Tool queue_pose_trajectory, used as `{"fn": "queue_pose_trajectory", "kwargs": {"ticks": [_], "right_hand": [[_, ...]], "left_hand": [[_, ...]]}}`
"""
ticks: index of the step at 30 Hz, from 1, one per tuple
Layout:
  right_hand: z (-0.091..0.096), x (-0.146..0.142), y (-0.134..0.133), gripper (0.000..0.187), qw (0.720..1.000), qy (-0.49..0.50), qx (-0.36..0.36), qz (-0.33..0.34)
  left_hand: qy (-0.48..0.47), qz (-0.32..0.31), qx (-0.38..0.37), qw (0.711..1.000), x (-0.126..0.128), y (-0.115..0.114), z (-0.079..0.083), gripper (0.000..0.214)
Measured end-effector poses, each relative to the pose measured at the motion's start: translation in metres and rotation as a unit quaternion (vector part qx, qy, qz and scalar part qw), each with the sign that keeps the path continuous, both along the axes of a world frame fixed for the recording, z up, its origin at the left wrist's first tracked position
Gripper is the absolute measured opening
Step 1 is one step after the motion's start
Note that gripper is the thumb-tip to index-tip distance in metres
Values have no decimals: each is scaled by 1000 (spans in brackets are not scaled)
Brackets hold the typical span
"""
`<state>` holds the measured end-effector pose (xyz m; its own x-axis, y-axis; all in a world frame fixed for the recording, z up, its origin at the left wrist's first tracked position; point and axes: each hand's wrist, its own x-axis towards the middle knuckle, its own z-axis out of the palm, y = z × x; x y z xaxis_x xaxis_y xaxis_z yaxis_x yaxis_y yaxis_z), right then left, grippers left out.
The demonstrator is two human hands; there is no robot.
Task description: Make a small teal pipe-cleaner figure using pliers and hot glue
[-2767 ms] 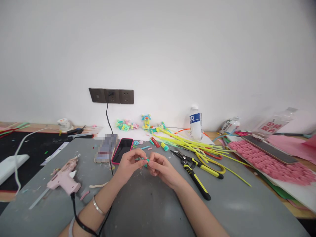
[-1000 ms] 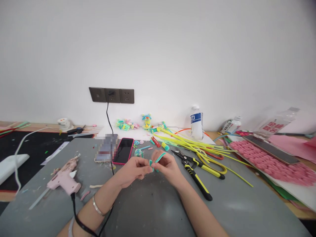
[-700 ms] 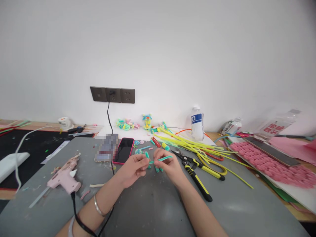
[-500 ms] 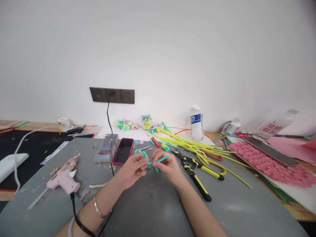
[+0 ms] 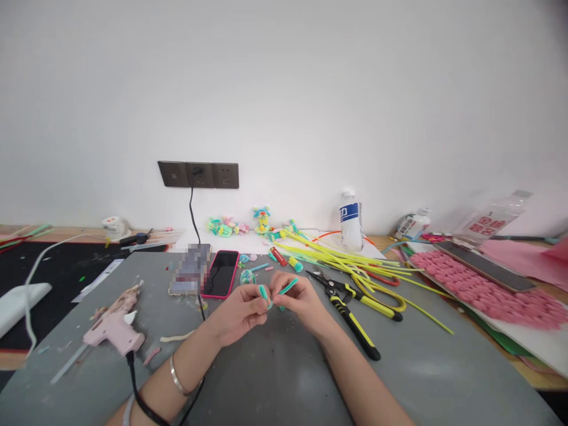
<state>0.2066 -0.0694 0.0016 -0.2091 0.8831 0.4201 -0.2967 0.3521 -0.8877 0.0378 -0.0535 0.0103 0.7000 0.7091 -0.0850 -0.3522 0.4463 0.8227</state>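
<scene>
My left hand (image 5: 239, 312) and my right hand (image 5: 298, 302) meet over the grey mat (image 5: 275, 378), fingers pinched together on a short teal pipe cleaner (image 5: 274, 292). The left fingertips hold one bent end of it. From the right fingers the other end sticks up and to the right. Behind the hands lies a small teal and pink piece (image 5: 247, 276). Black and yellow pliers (image 5: 350, 307) rest just right of my right hand.
A pink glue gun (image 5: 116, 326) with a black cord lies at the left. A phone in a pink case (image 5: 220, 273) sits behind the hands. Yellow pipe cleaners (image 5: 346, 257), a white bottle (image 5: 351, 220) and a tray of pink pieces (image 5: 483, 290) fill the right side.
The teal pipe cleaner stuck out straighter to the right; now it is bent closer between both hands, which have stayed in about the same place.
</scene>
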Motion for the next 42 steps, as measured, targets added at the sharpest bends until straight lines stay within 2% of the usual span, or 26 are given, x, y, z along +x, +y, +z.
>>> {"fn": "queue_pose_trajectory", "kwargs": {"ticks": [4, 9, 15, 20, 23, 28, 33, 38, 42], "right_hand": [[2, 3, -1, 24, 999, -17, 5, 32], [6, 9, -5, 24, 998, -20, 22, 54], [4, 6, -8, 24, 994, 4, 10, 113], [4, 0, -7, 28, 989, 40, -9, 144], [1, -3, -6, 32, 989, 54, -26, 136], [-5, -4, -3, 34, 992, 58, -62, 90], [-7, -2, 2, 35, 993, 75, -92, 1], [-13, -1, 8, 37, 992, 56, -100, -59], [-17, -1, 9, 40, 991, 35, -100, -75]], "left_hand": [[21, -71, 4, 997, -3, 1, -2, 38], [58, -122, -41, 990, -5, 0, 1, 39], [58, -205, -92, 973, -7, 0, 3, 43], [31, -221, -128, 966, -6, -2, 2, 41], [14, -217, -132, 967, -4, -4, 1, 38], [43, -143, -131, 980, 0, -2, -4, 40], [105, -8, -7, 994, 6, 0, -8, 40], [161, 104, 133, 973, 9, 3, -11, 42], [194, 137, 206, 949, 8, 6, -13, 37]]}}
